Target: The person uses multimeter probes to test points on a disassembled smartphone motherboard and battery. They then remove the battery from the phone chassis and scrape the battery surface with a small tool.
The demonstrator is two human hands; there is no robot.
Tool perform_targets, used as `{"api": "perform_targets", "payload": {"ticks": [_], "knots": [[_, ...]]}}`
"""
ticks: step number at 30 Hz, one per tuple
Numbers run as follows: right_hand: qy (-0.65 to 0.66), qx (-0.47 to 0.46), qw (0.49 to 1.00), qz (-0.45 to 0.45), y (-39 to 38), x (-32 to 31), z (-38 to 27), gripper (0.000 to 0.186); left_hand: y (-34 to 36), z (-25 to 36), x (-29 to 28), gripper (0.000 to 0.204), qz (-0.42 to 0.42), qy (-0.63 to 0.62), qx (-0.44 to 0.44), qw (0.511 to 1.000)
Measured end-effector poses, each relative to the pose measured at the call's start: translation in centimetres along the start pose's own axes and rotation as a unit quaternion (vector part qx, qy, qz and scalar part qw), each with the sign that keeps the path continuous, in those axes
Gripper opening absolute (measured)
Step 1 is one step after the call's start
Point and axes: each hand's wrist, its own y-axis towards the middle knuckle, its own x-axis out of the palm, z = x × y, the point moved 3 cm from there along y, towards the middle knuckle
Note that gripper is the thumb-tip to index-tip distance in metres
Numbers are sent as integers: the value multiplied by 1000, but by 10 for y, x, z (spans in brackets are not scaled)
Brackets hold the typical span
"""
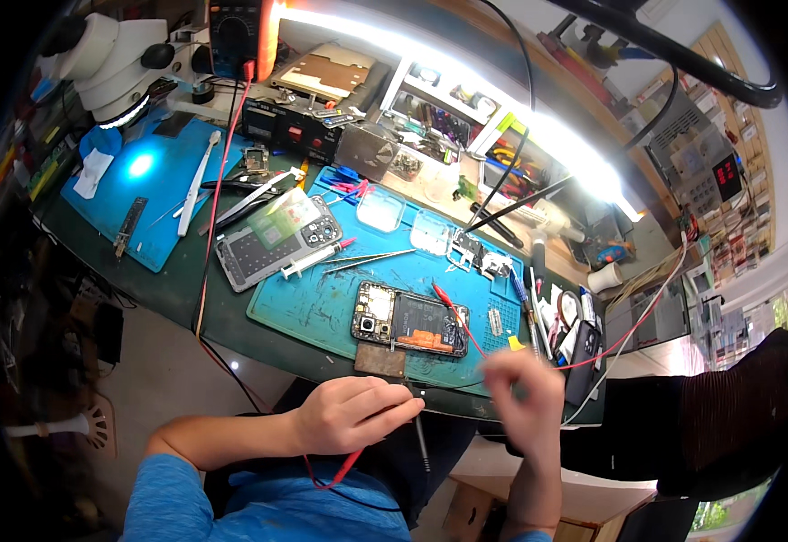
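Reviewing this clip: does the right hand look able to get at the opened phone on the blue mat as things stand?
Probably yes. The right hand hovers, blurred, at the table's near edge, just right of the opened phone on the blue mat. Only thin red leads cross the gap; nothing bulky blocks it.

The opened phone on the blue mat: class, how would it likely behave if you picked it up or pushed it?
The opened phone lies flat with its back off, so it probably slides rather than rolls or tips. Its circuit board and battery are exposed, so it is likely fragile. A red clip lead reaches it and might tug when it moves.
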Motion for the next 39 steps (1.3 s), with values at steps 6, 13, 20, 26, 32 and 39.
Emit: {"api": "perform_targets", "payload": {"ticks": [6, 13, 20, 26, 32, 39], "knots": [[-243, -9, 970, -1, 77, 53, 60, 20, 0, -3, 9, 37, 11, 21, 36, 999], [-58, -61, 996, 31, 49, 40, 15, 11, 4, -15, -2, 31, 24, 58, 33, 998], [-134, -278, 950, 42, 11, 32, -8, 36, 9, -15, 6, 27, 9, 40, 17, 999], [-114, -267, 954, 75, 4, 37, -7, 31, 4, -17, 17, 23, 18, -2, -44, 999], [-184, -343, 920, 53, 4, 41, -8, 33, 4, -21, 11, 26, -20, -35, -87, 995], [-227, -377, 896, 55, 4, 40, -12, 32, 8, -18, 10, 23, -28, -12, -62, 998]]}}
